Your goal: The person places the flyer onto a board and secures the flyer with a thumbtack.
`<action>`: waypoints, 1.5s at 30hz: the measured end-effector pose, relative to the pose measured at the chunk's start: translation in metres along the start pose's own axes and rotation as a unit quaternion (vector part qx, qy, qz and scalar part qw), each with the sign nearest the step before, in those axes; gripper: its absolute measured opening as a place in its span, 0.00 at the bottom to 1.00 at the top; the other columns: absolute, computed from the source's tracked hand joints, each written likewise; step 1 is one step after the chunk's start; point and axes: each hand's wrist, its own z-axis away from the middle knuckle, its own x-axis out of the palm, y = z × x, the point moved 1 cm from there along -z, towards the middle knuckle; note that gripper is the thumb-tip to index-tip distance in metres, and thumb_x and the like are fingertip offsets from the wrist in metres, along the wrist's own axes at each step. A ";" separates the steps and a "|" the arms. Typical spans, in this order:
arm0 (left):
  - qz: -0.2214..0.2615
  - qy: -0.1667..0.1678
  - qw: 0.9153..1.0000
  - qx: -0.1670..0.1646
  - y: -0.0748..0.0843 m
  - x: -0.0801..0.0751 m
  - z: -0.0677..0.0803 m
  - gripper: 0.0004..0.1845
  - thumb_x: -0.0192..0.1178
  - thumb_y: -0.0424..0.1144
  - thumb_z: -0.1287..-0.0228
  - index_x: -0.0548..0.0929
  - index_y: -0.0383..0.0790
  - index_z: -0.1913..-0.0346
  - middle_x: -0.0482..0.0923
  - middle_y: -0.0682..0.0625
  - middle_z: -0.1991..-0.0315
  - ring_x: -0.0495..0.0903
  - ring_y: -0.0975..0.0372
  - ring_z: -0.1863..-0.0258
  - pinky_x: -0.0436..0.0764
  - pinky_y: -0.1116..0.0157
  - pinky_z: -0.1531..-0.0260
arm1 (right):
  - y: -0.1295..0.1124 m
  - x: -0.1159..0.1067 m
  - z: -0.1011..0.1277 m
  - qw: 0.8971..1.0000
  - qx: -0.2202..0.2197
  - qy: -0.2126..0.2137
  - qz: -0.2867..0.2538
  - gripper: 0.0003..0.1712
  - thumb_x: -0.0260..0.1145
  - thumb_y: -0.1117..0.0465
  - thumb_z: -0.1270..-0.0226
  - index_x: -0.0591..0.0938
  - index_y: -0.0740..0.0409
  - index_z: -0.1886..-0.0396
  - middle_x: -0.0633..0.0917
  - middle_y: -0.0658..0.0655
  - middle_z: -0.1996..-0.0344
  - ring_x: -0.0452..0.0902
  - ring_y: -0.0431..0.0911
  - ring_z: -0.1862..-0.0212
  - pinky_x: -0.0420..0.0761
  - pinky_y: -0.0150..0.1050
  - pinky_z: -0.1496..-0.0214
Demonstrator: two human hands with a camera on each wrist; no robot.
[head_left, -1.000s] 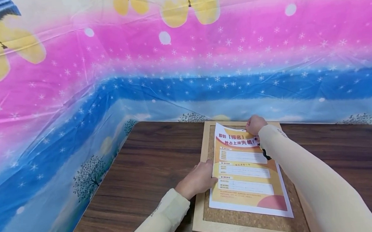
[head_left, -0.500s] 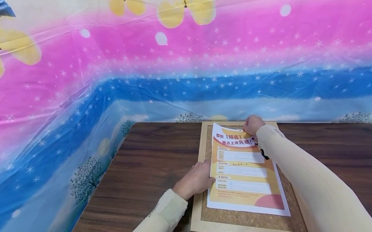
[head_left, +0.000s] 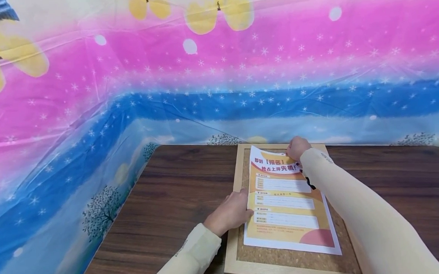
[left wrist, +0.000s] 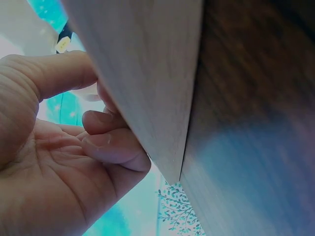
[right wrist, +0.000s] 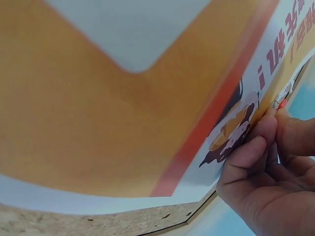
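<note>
A yellow-and-white printed poster (head_left: 286, 199) lies on a wood-framed corkboard (head_left: 295, 266), its upper left corner curling up. My right hand (head_left: 299, 148) is at the poster's top edge. In the right wrist view, that hand (right wrist: 275, 172) pinches with thumb and forefinger at a small red pushpin (right wrist: 282, 103), mostly hidden by the fingers. My left hand (head_left: 230, 210) holds the poster's left edge about halfway down, reaching across the frame. In the left wrist view, its curled fingers (left wrist: 115, 147) lie against the side of the frame (left wrist: 152, 88); their grip on the paper is hidden.
The corkboard rests on a dark wooden table (head_left: 177, 183) against its back edge. Behind and to the left hangs a pink and blue printed cloth (head_left: 188, 101). My right forearm (head_left: 366, 204) crosses the board's right side.
The view has shifted slightly, so board and hands appear a little further left. Both hands keep their places on the poster.
</note>
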 end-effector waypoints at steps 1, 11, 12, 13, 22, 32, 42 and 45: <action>-0.001 -0.001 1.000 0.001 0.000 0.000 0.000 0.21 0.61 0.32 0.37 0.71 0.32 0.42 0.78 0.48 0.65 0.75 0.67 0.76 0.74 0.68 0.80 | 0.001 0.000 0.000 1.000 0.001 0.000 0.001 0.12 0.55 0.61 0.29 0.81 0.64 0.62 0.80 0.63 0.64 0.75 0.54 0.63 0.74 0.45 0.63; 0.001 0.000 1.000 -0.008 0.000 0.001 0.000 0.21 0.61 0.32 0.37 0.71 0.32 0.43 0.78 0.49 0.67 0.75 0.66 0.77 0.73 0.67 0.82 | 0.004 0.002 -0.004 1.000 -0.011 0.005 0.012 0.12 0.55 0.61 0.30 0.82 0.65 0.64 0.81 0.64 0.65 0.76 0.55 0.64 0.74 0.45 0.65; 0.001 0.001 1.000 -0.008 0.000 0.001 0.000 0.21 0.61 0.32 0.37 0.71 0.32 0.43 0.78 0.49 0.67 0.75 0.66 0.77 0.73 0.67 0.82 | 0.004 0.002 -0.003 1.000 -0.011 0.006 0.012 0.12 0.56 0.61 0.30 0.82 0.65 0.64 0.81 0.64 0.65 0.76 0.55 0.64 0.75 0.45 0.65; 0.003 0.001 1.000 -0.009 0.000 0.001 0.000 0.21 0.61 0.32 0.37 0.71 0.32 0.43 0.78 0.49 0.67 0.75 0.66 0.77 0.74 0.67 0.82 | 0.003 0.003 -0.003 1.000 -0.012 0.006 0.013 0.12 0.56 0.62 0.30 0.82 0.65 0.64 0.82 0.64 0.65 0.76 0.54 0.64 0.75 0.45 0.65; -0.001 0.005 1.000 -0.002 -0.001 0.000 0.000 0.20 0.61 0.31 0.38 0.71 0.32 0.44 0.78 0.49 0.67 0.75 0.67 0.77 0.74 0.68 0.81 | 0.001 0.003 -0.007 1.000 -0.007 0.004 0.013 0.13 0.56 0.64 0.31 0.81 0.70 0.59 0.81 0.66 0.65 0.78 0.56 0.65 0.77 0.46 0.67; 0.000 0.004 1.000 0.000 -0.002 0.000 -0.001 0.20 0.61 0.32 0.38 0.71 0.31 0.44 0.77 0.50 0.68 0.74 0.67 0.77 0.73 0.68 0.82 | 0.007 0.007 -0.023 1.000 0.005 -0.005 0.028 0.12 0.56 0.64 0.32 0.81 0.70 0.59 0.81 0.66 0.64 0.78 0.56 0.65 0.77 0.46 0.67; -0.001 0.007 1.000 -0.001 -0.001 -0.001 0.000 0.20 0.63 0.33 0.39 0.72 0.32 0.46 0.77 0.49 0.67 0.74 0.65 0.76 0.73 0.68 0.80 | 0.011 0.007 -0.016 1.000 -0.019 0.009 0.009 0.12 0.54 0.62 0.30 0.82 0.65 0.66 0.81 0.62 0.68 0.76 0.53 0.68 0.74 0.45 0.68; 0.002 0.008 1.000 -0.017 -0.003 -0.001 -0.001 0.21 0.63 0.35 0.39 0.72 0.31 0.45 0.77 0.49 0.67 0.74 0.65 0.75 0.73 0.67 0.79 | 0.011 0.005 -0.008 0.999 -0.043 0.009 -0.001 0.17 0.51 0.62 0.29 0.76 0.60 0.78 0.75 0.57 0.80 0.71 0.49 0.76 0.71 0.42 0.72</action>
